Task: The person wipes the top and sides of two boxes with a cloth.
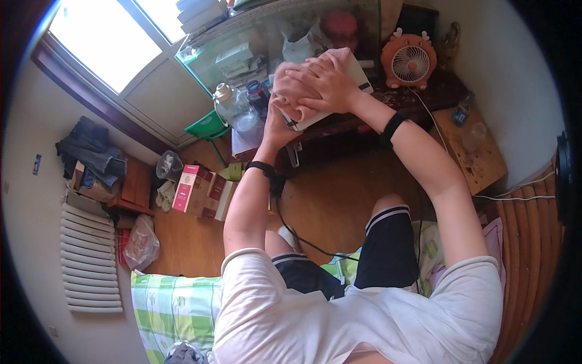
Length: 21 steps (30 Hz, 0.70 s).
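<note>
A bunched pink cloth (295, 85) lies over a white, flat, box-like object (362, 77) with a dark stripe along its edge, at the front of the dark table. On top, my right hand (327, 84) grips the cloth, its fingers curved across it. My left hand (277, 128) holds the near left corner of the white object, close to the cloth's lower fold. Cloth and hands hide most of its upper face, so its exact kind does not show. Both wrists wear black bands.
Left of my hands stand a clear jug (229, 103) and a dark bottle (257, 96). An orange fan (409, 60) sits to the right. Behind is a glass tank (260, 36). Cartons (203, 193) and a green stool (208, 125) are on the left. A black cable (303, 238) hangs near my legs.
</note>
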{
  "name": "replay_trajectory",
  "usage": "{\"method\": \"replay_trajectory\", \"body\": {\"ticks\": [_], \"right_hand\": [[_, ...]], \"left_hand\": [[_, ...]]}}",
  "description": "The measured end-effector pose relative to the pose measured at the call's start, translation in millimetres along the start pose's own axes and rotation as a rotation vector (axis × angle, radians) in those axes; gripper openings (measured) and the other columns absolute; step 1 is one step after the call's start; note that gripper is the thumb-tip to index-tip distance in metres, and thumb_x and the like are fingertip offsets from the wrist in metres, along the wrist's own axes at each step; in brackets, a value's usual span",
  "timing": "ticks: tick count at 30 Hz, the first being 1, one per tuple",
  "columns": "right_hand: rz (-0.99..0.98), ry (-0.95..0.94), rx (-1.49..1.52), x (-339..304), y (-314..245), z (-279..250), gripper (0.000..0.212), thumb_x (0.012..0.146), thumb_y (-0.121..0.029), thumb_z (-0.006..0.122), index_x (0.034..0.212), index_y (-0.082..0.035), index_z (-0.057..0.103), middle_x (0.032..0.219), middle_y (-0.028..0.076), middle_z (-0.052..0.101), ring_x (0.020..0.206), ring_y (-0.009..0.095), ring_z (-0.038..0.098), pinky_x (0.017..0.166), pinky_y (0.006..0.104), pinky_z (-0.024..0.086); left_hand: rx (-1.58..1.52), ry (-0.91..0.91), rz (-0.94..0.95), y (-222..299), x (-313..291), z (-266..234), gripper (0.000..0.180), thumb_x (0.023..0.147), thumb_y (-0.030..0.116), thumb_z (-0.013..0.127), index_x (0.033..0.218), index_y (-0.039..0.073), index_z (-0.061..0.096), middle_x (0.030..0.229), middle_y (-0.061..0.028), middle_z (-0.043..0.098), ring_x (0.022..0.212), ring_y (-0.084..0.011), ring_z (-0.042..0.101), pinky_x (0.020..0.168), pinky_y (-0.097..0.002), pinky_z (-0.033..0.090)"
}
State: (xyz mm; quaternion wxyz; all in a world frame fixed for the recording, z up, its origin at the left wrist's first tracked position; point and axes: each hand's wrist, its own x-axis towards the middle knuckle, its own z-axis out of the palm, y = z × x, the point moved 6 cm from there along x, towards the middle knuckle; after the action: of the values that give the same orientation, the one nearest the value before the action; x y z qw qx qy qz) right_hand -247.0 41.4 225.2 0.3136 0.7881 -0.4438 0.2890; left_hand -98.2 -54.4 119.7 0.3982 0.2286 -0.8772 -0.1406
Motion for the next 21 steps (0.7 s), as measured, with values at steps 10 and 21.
{"method": "replay_trajectory", "body": {"ticks": [10, 21], "right_hand": [[0.137, -0.087, -0.039, 15.7, -3.6, 3.8, 0.066, 0.09, -0.059, 0.05, 0.142, -0.018, 0.049, 0.135, 0.012, 0.055, 0.131, 0.032, 0.044, 0.11, 0.0628, 0.022], [0.2, -0.214, -0.046, 34.8, -1.3, 16.9, 0.067, 0.092, -0.059, 0.047, 0.147, -0.02, 0.043, 0.144, 0.009, 0.05, 0.136, 0.029, 0.039, 0.113, 0.0616, 0.018]], "left_hand": [[-0.265, -0.066, 0.014, -5.6, 3.8, -5.5, 0.108, 0.058, 0.029, 0.09, 0.144, 0.001, 0.03, 0.143, -0.0162, 0.039, 0.136, -0.029, 0.038, 0.113, -0.0387, 0.033], [-0.277, -0.163, 0.001, -8.0, 8.8, -15.1, 0.11, 0.059, 0.03, 0.091, 0.144, 0.0, 0.028, 0.145, -0.0189, 0.035, 0.14, -0.0311, 0.033, 0.115, -0.0412, 0.028]]}}
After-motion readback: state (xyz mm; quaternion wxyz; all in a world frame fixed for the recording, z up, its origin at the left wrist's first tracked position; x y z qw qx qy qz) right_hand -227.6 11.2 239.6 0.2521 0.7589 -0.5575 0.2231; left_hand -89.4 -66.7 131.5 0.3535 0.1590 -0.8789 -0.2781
